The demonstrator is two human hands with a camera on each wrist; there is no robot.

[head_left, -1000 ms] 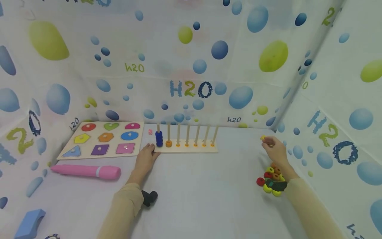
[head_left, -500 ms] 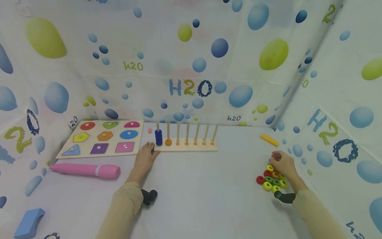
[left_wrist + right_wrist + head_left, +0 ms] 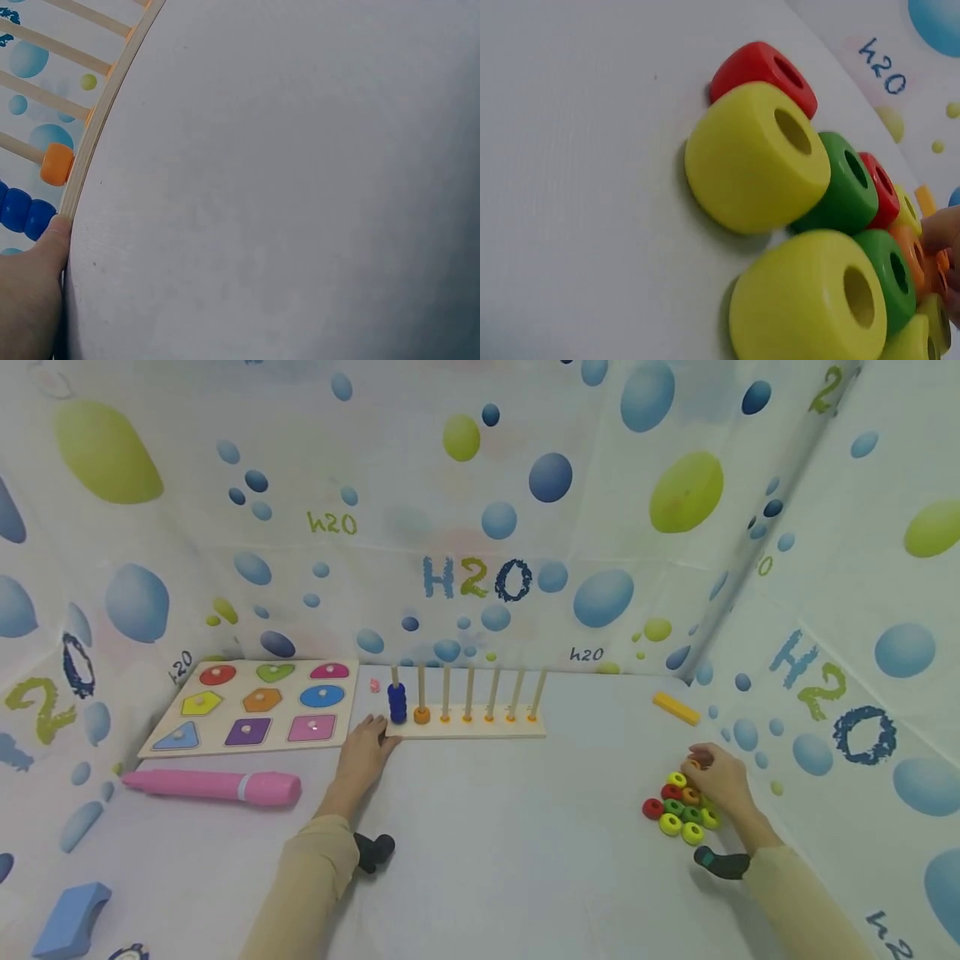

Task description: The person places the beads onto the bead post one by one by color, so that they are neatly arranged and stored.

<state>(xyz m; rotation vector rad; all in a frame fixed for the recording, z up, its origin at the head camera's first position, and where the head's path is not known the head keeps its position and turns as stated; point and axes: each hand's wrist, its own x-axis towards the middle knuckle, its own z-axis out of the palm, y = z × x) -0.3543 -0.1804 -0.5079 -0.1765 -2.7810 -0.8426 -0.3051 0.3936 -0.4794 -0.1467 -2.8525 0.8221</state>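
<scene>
A wooden peg rack (image 3: 480,732) stands at the back centre, with stacked blue rings (image 3: 397,703) on its first peg and one orange ring (image 3: 422,716) on the second. My left hand (image 3: 363,752) lies flat on the table, its fingertips (image 3: 34,285) touching the left end of the rack's base (image 3: 105,112). A pile of red, yellow, green and orange rings (image 3: 675,814) lies at the right. My right hand (image 3: 716,777) is at the pile's far side, and its fingertips (image 3: 946,232) pinch an orange ring (image 3: 919,262). Big yellow rings (image 3: 754,157) fill the right wrist view.
A shape puzzle board (image 3: 255,710) lies at the back left, with a pink pen-shaped toy (image 3: 213,787) in front of it. A yellow stick (image 3: 676,708) lies at the back right. A blue block (image 3: 71,920) sits at the near left. Printed cloth walls close in three sides.
My right hand left the yellow stick on the table at the back right and drew back to the ring pile. The left hand has stayed at the rack.
</scene>
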